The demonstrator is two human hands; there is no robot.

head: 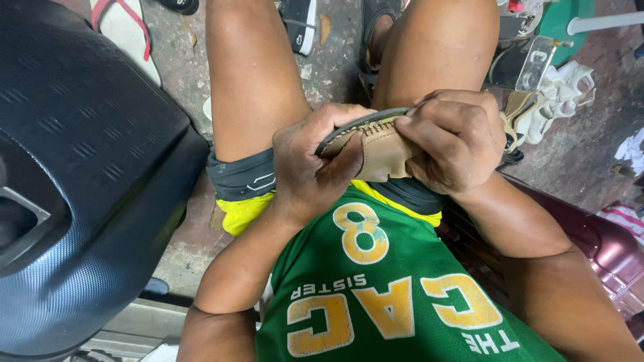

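Both hands close on a tan leather sandal (377, 149) held over the lap. The left hand (310, 167) wraps the near end, its grip tight under the dark sole edge. The right hand (455, 139) clamps the far end, fingers curled over the top. Just right of that grip lie pale shoe pieces (557, 100) on the floor (590, 144). Well left of the grips sits a dark textured seat (80, 181). Beyond them, a flip-flop (124, 30) rests on the floor.

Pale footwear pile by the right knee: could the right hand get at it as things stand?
Probably not right away: the right hand is clamped on the tan shoe with the left hand. The pale footwear pile lies uncovered nearby.
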